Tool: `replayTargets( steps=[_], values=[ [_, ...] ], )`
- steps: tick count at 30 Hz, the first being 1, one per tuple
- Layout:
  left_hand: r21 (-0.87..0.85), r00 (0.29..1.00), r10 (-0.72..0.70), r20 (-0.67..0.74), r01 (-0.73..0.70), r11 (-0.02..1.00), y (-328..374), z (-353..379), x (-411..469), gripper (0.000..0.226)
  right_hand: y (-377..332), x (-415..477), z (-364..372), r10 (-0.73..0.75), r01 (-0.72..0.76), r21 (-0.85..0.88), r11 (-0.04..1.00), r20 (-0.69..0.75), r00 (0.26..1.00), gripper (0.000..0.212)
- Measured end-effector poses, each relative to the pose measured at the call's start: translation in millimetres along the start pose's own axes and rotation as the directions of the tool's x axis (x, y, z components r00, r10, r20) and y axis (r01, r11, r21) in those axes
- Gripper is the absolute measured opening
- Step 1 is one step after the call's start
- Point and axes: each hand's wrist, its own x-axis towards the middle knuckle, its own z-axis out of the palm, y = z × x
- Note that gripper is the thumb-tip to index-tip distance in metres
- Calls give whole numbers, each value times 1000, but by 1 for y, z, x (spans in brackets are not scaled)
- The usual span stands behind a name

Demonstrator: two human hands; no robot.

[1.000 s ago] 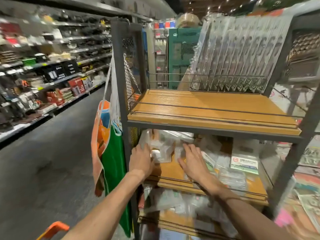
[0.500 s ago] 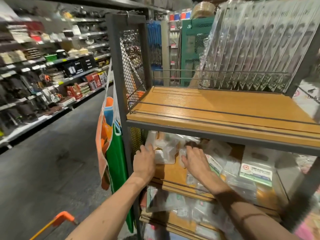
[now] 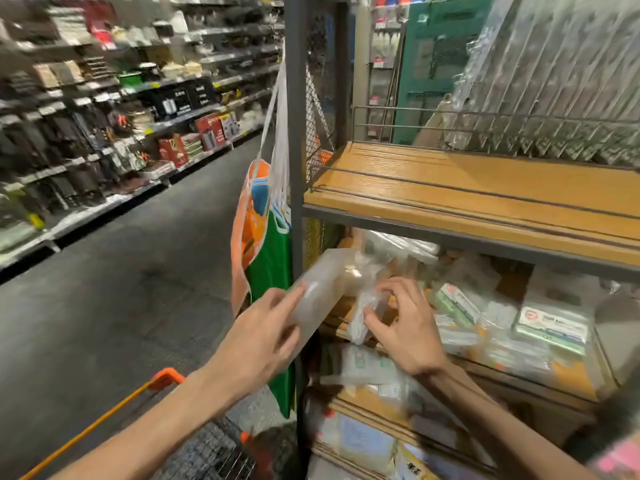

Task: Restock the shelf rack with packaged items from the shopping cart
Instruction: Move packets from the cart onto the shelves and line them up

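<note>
Head view: translucent frosted plastic pack [image 3: 322,289] held by left hand [image 3: 259,341]; small clear plastic packet [image 3: 363,317] pinched by right hand [image 3: 408,327]. Judged light, slippery; edges best gripped.

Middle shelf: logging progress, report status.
Left hand holds translucent package at middle shelf edge. Right hand pinches small clear packet. Rack post close beside package.

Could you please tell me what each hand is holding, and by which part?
The left hand holds the translucent pack by its near end; right hand pinches the small clear packet at its middle.
</note>
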Motion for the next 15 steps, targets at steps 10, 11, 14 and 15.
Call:
replayTargets(
  steps=[10, 11, 14, 15],
  values=[
    [-302, 833, -553, -35, 518, 800, -117, -11, -177, 56, -116, -66, 142, -115, 36, 194, 980, 409, 905, 30],
    [-338, 787, -617, -26, 574, 746, -128, -8, -195, 54, -125, -75, 159, -112, 18, 209, 978, 449, 886, 30],
    [-423, 625, -780, 34, 716, 556, -155, 8, -270, 60, -162, -114, 210, -111, -14, 206, 978, 579, 808, 28],
    [-440, 551, -832, 65, 764, 472, -162, 13, -299, 62, -176, -130, 226, -107, -17, 181, 983, 651, 752, 29]
  ],
)
